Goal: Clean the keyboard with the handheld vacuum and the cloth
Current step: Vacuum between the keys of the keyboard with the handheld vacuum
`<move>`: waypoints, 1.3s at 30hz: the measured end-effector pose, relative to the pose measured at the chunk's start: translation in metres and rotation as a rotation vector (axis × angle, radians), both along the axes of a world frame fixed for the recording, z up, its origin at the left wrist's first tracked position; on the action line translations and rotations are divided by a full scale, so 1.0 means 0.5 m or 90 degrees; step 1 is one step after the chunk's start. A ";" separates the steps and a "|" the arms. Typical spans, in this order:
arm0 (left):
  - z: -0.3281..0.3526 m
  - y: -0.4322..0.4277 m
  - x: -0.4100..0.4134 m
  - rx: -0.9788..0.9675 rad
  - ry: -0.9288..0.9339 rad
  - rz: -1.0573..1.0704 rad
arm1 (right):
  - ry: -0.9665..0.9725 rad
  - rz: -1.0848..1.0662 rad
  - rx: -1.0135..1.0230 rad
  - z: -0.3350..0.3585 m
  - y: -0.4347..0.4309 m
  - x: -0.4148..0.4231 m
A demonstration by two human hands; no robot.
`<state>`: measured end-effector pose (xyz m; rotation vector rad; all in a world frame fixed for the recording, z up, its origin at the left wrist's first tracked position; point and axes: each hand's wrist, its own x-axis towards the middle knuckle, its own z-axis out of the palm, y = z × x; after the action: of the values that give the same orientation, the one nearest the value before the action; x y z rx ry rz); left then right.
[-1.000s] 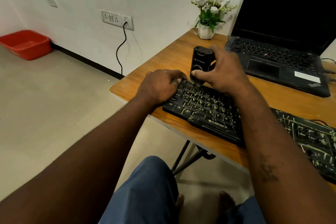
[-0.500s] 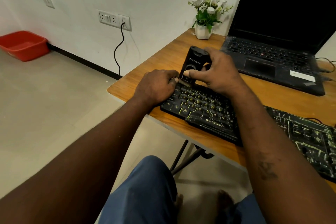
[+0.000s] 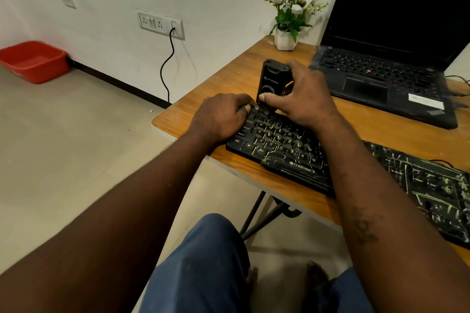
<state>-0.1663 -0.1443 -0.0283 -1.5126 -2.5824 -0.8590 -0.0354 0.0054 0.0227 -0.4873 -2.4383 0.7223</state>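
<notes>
**Vacuum Nozzle Down on the Keyboard's Far Left Keys**

The black keyboard (image 3: 279, 142), marked ZEBRONICS on its front lip, lay at an angle near the left end of the wooden table (image 3: 229, 79), its front side close to the table's near edge. The handheld vacuum (image 3: 273, 81), a small black unit, stood almost upright with its lower end set on the top row of keys at the keyboard's far left corner.

The right hand (image 3: 302, 99) gripped the vacuum, with the thumb laid across the lower front of the body and the fingers wrapped round behind it. The left hand (image 3: 221, 117) sat knuckles up on the keyboard's left end, just beside the vacuum's lower end, with its fingers bent. Whether they gripped the keyboard's edge or merely pressed on the keys could not be told.

A second keyboard (image 3: 432, 185), black and streaked with pale yellow-green marks, lay further right along the near edge; the right forearm hid where the two keyboards met. An open laptop (image 3: 381, 79) with a dark screen stood toward the far right of the table. A small white pot of white flowers (image 3: 286, 39) stood at the far edge, left of the laptop.

Off the table, a wall socket (image 3: 161, 24) had a black cable (image 3: 166, 68) hanging from it to the floor. A red tub (image 3: 33, 61) sat on the floor against the wall at far left. The person's knees, in blue cloth, showed beneath the near edge.
</notes>
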 end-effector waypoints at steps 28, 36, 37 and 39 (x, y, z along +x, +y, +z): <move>0.042 -0.016 -0.004 0.083 -0.274 0.036 | 0.000 0.232 -0.009 -0.001 -0.044 0.004; 0.026 -0.011 -0.005 0.105 -0.285 0.013 | -0.119 0.277 -0.148 0.029 0.008 0.037; 0.024 -0.010 -0.007 0.109 -0.285 0.010 | -0.125 0.279 -0.163 0.029 0.014 0.039; 0.023 -0.009 -0.007 0.109 -0.277 0.002 | -0.129 0.283 -0.173 0.026 0.015 0.039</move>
<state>-0.1700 -0.1490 -0.0169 -1.4018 -2.6878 -1.5144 -0.0160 0.0132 0.0358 -0.1146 -2.6845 1.2529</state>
